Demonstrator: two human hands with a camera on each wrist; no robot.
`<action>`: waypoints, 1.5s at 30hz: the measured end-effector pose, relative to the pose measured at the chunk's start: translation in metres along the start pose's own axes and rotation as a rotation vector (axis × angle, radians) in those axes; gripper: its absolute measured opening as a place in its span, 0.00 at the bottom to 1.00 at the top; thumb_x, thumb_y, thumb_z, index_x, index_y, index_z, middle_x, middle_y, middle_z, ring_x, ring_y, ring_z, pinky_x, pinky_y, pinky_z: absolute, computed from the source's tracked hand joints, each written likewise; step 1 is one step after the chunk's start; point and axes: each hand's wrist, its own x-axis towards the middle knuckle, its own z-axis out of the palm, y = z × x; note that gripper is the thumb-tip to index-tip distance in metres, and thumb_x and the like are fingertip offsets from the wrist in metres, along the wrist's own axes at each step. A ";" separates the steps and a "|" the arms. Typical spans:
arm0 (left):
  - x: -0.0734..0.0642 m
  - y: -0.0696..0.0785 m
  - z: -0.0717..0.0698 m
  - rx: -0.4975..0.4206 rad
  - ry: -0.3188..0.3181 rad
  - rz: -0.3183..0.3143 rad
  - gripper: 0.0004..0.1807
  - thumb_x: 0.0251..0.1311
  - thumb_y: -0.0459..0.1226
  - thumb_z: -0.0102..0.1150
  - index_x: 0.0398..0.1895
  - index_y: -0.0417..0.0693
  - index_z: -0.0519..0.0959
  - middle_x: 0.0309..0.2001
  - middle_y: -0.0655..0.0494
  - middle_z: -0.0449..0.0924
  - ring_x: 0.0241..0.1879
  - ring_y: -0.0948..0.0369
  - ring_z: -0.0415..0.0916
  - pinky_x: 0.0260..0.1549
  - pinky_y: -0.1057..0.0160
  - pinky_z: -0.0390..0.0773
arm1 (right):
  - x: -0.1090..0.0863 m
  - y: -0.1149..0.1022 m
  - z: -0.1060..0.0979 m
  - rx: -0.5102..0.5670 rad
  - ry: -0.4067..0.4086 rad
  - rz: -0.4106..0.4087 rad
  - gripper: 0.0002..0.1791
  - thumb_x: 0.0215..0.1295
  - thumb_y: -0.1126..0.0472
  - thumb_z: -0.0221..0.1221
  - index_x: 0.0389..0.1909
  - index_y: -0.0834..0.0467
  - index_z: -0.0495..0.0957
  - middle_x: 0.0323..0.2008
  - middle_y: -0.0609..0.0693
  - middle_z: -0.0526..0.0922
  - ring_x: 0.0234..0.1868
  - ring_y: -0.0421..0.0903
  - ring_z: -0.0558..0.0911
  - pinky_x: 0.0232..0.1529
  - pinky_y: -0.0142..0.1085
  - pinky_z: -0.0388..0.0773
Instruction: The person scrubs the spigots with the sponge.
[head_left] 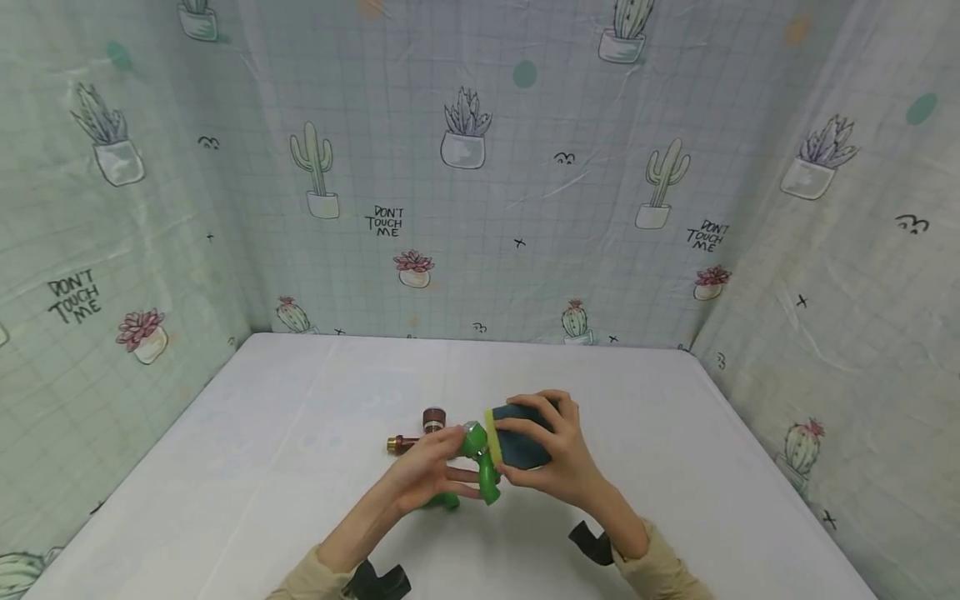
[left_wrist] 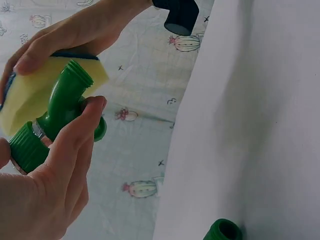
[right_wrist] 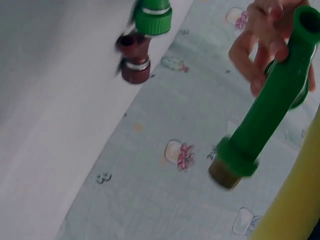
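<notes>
My left hand (head_left: 423,471) pinches a green branched pipe fitting (head_left: 488,479) with a metal collar. A threaded open end of this fitting (left_wrist: 65,102) points upward in the left wrist view. The right wrist view shows its brass-coloured end (right_wrist: 226,173). To its right, my right hand (head_left: 562,450) grips a sponge (head_left: 525,446), dark blue on one side and yellow on the other. The sponge's yellow side (left_wrist: 30,97) faces the fitting; whether they touch I cannot tell. Part of the fitting is hidden behind the left fingers.
On the white table (head_left: 300,500), a dark brown fitting (head_left: 433,419) with a brass end lies beyond the left hand. Another green fitting (head_left: 444,502) lies beneath that hand, mostly hidden. A cactus-print cloth (head_left: 465,250) surrounds the table. Black bands (head_left: 592,543) are at the wrists.
</notes>
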 end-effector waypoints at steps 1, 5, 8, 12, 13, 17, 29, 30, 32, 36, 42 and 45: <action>0.001 0.000 0.001 -0.001 -0.009 0.000 0.31 0.65 0.50 0.40 0.63 0.38 0.56 0.50 0.47 0.69 0.45 0.44 0.76 0.45 0.43 0.75 | 0.003 -0.004 0.003 0.007 -0.007 -0.009 0.24 0.52 0.39 0.57 0.47 0.45 0.75 0.51 0.52 0.71 0.49 0.51 0.60 0.43 0.49 0.59; 0.002 0.000 0.006 -0.019 -0.025 0.007 0.33 0.65 0.50 0.40 0.66 0.39 0.52 0.56 0.45 0.64 0.47 0.45 0.75 0.46 0.44 0.74 | 0.007 -0.011 0.012 0.002 -0.017 0.005 0.23 0.52 0.40 0.57 0.47 0.46 0.75 0.51 0.51 0.71 0.50 0.51 0.60 0.43 0.50 0.60; 0.001 0.001 0.007 -0.026 -0.016 0.023 0.33 0.64 0.50 0.42 0.65 0.38 0.54 0.54 0.47 0.64 0.46 0.47 0.76 0.46 0.47 0.75 | 0.004 -0.008 0.015 -0.020 -0.019 0.040 0.22 0.54 0.39 0.55 0.46 0.46 0.75 0.51 0.51 0.71 0.50 0.51 0.61 0.43 0.51 0.62; -0.004 0.002 0.005 -0.019 -0.021 0.052 0.25 0.64 0.47 0.42 0.57 0.40 0.64 0.46 0.53 0.69 0.42 0.51 0.78 0.44 0.48 0.77 | -0.006 0.001 0.014 -0.090 -0.021 0.049 0.22 0.55 0.38 0.52 0.45 0.45 0.76 0.50 0.51 0.72 0.48 0.51 0.62 0.41 0.51 0.62; -0.005 0.003 0.004 -0.019 -0.027 0.059 0.22 0.64 0.47 0.42 0.54 0.41 0.66 0.44 0.53 0.70 0.42 0.51 0.79 0.44 0.48 0.77 | -0.008 0.004 0.013 -0.112 -0.022 0.042 0.22 0.55 0.38 0.52 0.45 0.45 0.76 0.49 0.51 0.72 0.48 0.51 0.62 0.41 0.51 0.61; -0.007 0.005 0.002 -0.017 -0.039 0.065 0.17 0.64 0.46 0.43 0.48 0.45 0.70 0.42 0.54 0.72 0.42 0.51 0.79 0.44 0.46 0.76 | -0.014 0.016 0.008 -0.220 -0.024 -0.003 0.22 0.54 0.38 0.52 0.45 0.44 0.76 0.49 0.53 0.73 0.47 0.53 0.63 0.39 0.50 0.60; -0.009 0.005 -0.005 0.054 0.064 0.016 0.33 0.63 0.49 0.44 0.60 0.30 0.58 0.46 0.49 0.69 0.43 0.47 0.78 0.44 0.47 0.76 | -0.014 0.013 0.006 -0.156 -0.018 -0.093 0.21 0.52 0.38 0.54 0.43 0.44 0.77 0.48 0.51 0.73 0.47 0.52 0.64 0.40 0.49 0.58; -0.009 0.005 -0.006 0.060 0.065 0.016 0.32 0.63 0.50 0.43 0.59 0.31 0.59 0.45 0.50 0.70 0.43 0.48 0.78 0.43 0.48 0.77 | -0.014 0.010 0.008 -0.145 -0.038 -0.105 0.21 0.51 0.38 0.56 0.44 0.44 0.77 0.48 0.51 0.74 0.47 0.52 0.64 0.40 0.49 0.58; -0.009 0.006 -0.005 0.066 0.073 0.012 0.31 0.63 0.51 0.43 0.56 0.34 0.63 0.43 0.51 0.70 0.41 0.48 0.79 0.43 0.49 0.77 | -0.014 0.007 0.011 -0.160 -0.062 -0.115 0.22 0.47 0.40 0.59 0.44 0.43 0.77 0.48 0.50 0.74 0.46 0.51 0.65 0.40 0.48 0.58; -0.010 0.007 -0.006 0.063 0.086 0.010 0.27 0.62 0.52 0.43 0.51 0.38 0.67 0.39 0.51 0.70 0.38 0.50 0.80 0.41 0.50 0.78 | -0.018 0.017 0.012 -0.223 -0.055 -0.081 0.24 0.41 0.43 0.65 0.43 0.43 0.77 0.47 0.50 0.74 0.46 0.52 0.65 0.39 0.48 0.59; -0.015 0.013 -0.007 0.020 0.024 0.003 0.19 0.65 0.50 0.39 0.46 0.45 0.69 0.39 0.52 0.71 0.38 0.51 0.80 0.39 0.52 0.80 | -0.033 0.039 0.005 -0.218 -0.015 0.020 0.22 0.52 0.37 0.54 0.42 0.45 0.77 0.47 0.52 0.74 0.45 0.53 0.64 0.37 0.50 0.59; -0.016 0.017 -0.007 0.001 0.005 0.001 0.20 0.65 0.50 0.40 0.48 0.45 0.68 0.39 0.52 0.72 0.39 0.51 0.80 0.39 0.54 0.80 | -0.039 0.044 0.002 -0.127 0.007 0.139 0.21 0.53 0.38 0.55 0.43 0.47 0.77 0.48 0.53 0.73 0.46 0.51 0.62 0.38 0.48 0.57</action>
